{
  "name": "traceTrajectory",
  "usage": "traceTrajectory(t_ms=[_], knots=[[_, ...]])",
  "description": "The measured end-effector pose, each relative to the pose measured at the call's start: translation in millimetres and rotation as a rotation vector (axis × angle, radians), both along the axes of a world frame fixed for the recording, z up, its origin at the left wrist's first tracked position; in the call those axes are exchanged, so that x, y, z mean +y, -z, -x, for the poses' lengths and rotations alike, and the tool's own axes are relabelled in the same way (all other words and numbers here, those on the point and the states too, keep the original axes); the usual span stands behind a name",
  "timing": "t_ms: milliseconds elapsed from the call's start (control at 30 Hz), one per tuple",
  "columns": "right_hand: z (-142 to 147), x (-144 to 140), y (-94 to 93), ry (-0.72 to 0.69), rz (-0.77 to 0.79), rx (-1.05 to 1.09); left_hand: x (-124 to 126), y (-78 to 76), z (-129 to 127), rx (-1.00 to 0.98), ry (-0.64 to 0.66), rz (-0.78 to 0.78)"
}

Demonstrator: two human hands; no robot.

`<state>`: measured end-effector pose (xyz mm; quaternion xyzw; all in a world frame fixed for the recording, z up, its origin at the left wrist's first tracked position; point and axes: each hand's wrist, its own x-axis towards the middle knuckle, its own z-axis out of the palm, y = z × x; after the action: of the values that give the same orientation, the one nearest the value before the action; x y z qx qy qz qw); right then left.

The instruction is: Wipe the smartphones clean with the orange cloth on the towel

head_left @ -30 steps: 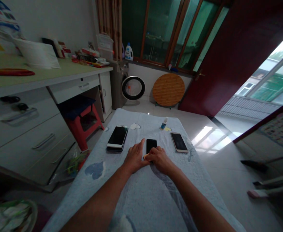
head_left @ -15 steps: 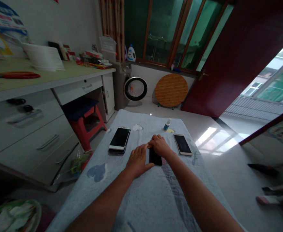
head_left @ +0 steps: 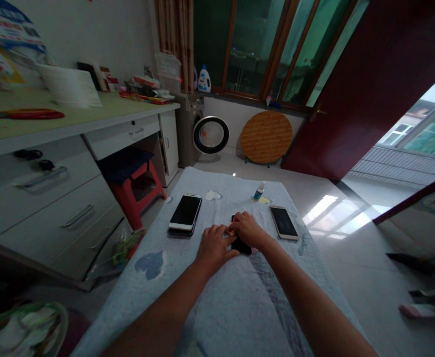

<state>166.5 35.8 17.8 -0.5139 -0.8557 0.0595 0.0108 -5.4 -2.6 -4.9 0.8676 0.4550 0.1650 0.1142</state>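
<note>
A black smartphone [head_left: 242, 247] lies on the cloth-covered table between my hands, its upper part mostly covered. My left hand [head_left: 214, 247] rests along its left side, thumb at the lower left edge and fingers near the upper left, bracing it. Over the phone's upper half, my right hand [head_left: 246, 229] has its fingers bunched and pressed down; whatever they may hold is hidden. The fingertips of both hands nearly meet. Beyond them stands a small spray bottle [head_left: 258, 192] with a blue label.
To the left lies a white smartphone [head_left: 185, 212] on top of a dark one. Another white-framed smartphone [head_left: 284, 222] lies to the right. A blue patterned cloth [head_left: 235, 307] covers the table. Farther off are a red stool [head_left: 137, 193] and a desk with drawers [head_left: 49, 198].
My right hand has shifted slightly down over the phone, covering more of its middle. The phone's top corner now shows behind it. My left fingers have bent inward. The view has shifted slightly.
</note>
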Motion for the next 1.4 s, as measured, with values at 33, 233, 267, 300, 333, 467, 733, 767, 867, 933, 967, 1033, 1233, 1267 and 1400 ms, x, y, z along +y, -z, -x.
traceTrajectory(t_ms=[33, 233, 267, 300, 333, 467, 733, 767, 867, 933, 967, 1033, 1233, 1267, 1400], knots=[[0.3, 1.4, -0.9, 0.011, -0.021, -0.013, 0.0, -0.2, -0.2, -0.001, 0.002, 0.000], [0.7, 26.8, 0.2, 0.162, -0.091, -0.058, 0.0, 1.7, -0.5, -0.014, 0.012, -0.023], [0.5, 31.1, 1.2, 0.178, -0.089, -0.056, 0.0, 2.0, -0.6, -0.017, 0.015, -0.029], [0.0, 34.7, 2.3, 0.194, -0.086, -0.055, -0.1, 2.2, -0.7, -0.019, 0.019, -0.030], [-0.9, 37.6, 3.4, 0.208, -0.084, -0.055, -0.2, 2.3, -0.8, -0.020, 0.024, -0.027], [-9.9, 41.6, 6.8, 0.275, -0.071, -0.065, -0.8, 1.8, -1.4, -0.028, 0.044, 0.006], [-36.6, 26.7, 10.3, 0.411, -0.034, -0.082, -0.6, 5.0, -1.5, -0.067, 0.045, 0.009], [-38.0, 23.1, 11.1, 0.428, -0.031, -0.084, -0.5, 5.6, -1.6, -0.069, 0.044, 0.010], [-38.4, 8.2, 14.3, 0.486, -0.048, -0.061, -0.2, 6.7, -1.9, -0.075, 0.047, 0.012], [-35.7, -5.6, 16.4, 0.519, -0.059, -0.025, 0.1, 7.2, -2.1, -0.078, 0.055, 0.014], [-33.8, -13.8, 17.1, 0.532, -0.063, -0.005, 0.4, 7.4, -2.1, -0.077, 0.059, 0.014], [-29.5, -32.1, 17.7, 0.533, -0.070, 0.028, 0.8, 8.3, -2.2, -0.074, 0.059, 0.012], [-19.1, -93.4, 18.0, 0.449, -0.115, 0.094, 0.8, 13.4, -1.9, -0.068, 0.049, -0.042], [-17.6, -102.4, 18.8, 0.451, -0.127, 0.116, 0.6, 14.2, -1.9, -0.070, 0.050, -0.054], [-12.1, -127.2, 20.2, 0.433, -0.160, 0.197, 0.4, 16.3, -2.2, -0.080, 0.048, -0.095]])
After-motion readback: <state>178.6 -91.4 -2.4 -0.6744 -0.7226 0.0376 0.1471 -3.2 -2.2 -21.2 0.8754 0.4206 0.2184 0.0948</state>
